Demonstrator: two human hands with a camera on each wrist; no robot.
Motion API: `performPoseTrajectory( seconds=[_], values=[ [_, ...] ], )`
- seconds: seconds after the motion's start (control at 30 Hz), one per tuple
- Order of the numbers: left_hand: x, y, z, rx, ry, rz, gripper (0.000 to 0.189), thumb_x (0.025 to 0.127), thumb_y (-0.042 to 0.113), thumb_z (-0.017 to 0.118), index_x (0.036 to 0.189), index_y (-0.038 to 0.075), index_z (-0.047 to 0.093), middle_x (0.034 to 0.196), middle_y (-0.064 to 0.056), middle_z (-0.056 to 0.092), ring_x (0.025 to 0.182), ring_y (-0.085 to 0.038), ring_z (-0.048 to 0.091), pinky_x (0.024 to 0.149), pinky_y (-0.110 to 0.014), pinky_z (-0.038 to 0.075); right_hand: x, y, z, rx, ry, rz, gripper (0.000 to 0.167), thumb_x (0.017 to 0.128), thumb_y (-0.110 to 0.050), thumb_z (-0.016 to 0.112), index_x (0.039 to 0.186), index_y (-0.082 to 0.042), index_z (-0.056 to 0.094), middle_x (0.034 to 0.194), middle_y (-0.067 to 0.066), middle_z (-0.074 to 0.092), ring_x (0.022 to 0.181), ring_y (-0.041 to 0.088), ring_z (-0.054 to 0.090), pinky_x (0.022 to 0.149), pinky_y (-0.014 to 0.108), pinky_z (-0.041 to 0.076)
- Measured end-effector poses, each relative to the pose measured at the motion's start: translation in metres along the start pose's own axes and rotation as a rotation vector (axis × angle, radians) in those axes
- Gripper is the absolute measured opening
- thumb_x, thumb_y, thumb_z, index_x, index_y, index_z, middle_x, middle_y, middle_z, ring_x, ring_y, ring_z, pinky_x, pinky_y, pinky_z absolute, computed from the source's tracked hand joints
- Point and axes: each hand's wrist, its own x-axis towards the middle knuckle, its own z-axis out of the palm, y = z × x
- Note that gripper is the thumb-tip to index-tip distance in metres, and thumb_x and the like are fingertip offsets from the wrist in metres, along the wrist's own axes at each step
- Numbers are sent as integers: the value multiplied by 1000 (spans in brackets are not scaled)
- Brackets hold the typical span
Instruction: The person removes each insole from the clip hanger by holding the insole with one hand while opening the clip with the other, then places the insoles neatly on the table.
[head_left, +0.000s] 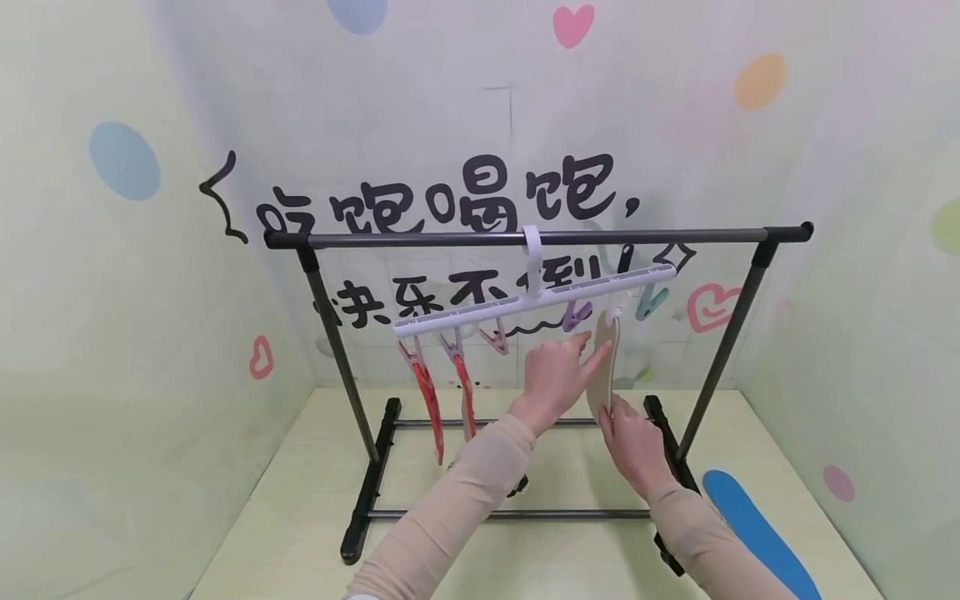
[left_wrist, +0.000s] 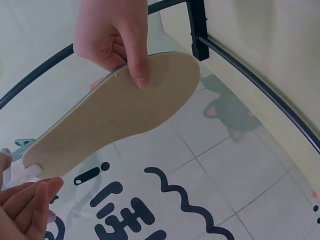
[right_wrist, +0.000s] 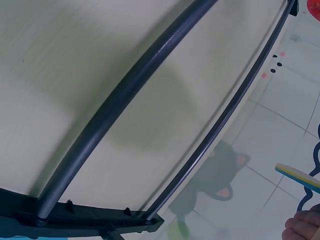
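A beige insole [head_left: 602,367] hangs upright below the white clip hanger [head_left: 480,315], seen nearly edge-on in the head view. Its narrow end meets a whitish clip [left_wrist: 32,171]. My right hand [head_left: 636,442] pinches the lower, wider part; in the left wrist view its thumb [left_wrist: 140,70] lies flat on the beige face. My left hand [head_left: 557,371] is beside the upper part with fingers extended, close to the clip; whether they touch the insole I cannot tell. The right wrist view catches the insole's layered edge [right_wrist: 297,177] and part of the right hand [right_wrist: 302,225].
The hanger hooks over a black rack bar [head_left: 420,240]. Two thin red pieces, one of them here [head_left: 430,408], hang from clips on the left. A pink clip [head_left: 496,337], purple clip [head_left: 576,317] and teal clip [head_left: 651,302] dangle too. A blue insole [head_left: 757,533] lies on the table [head_left: 285,533].
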Motion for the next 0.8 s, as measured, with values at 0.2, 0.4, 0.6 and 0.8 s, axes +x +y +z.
performPoseTrajectory(
  seconds=[0.2,0.4,0.6,0.8],
  values=[
    [1,7,-3,90,10,30,43,98,50,54,116,18,74,49,7,57,38,-4,37,39,-17,23,-11,-3,-4,-13,-34,7,31,90,-11,69,115,5,62,98,20,72,55,31,65,41,40,45],
    [2,18,-7,110,17,75,42,97,52,54,114,20,74,43,10,31,38,-3,18,38,-17,15,-21,-6,-6,-27,15,-27,36,87,-7,71,118,6,61,105,21,72,64,34,68,43,41,47],
    [3,24,-9,79,71,138,33,97,47,57,90,19,70,46,11,36,40,-3,25,38,-17,19,-32,-12,-5,-59,87,-101,40,82,-5,74,117,10,63,106,25,72,75,36,72,45,39,51],
    [2,27,-8,75,112,144,35,96,46,60,76,18,64,46,10,45,39,-2,28,38,-16,18,-44,-19,-3,-51,98,-128,47,79,-5,76,119,14,62,111,30,69,88,41,72,53,41,56]
  ],
)
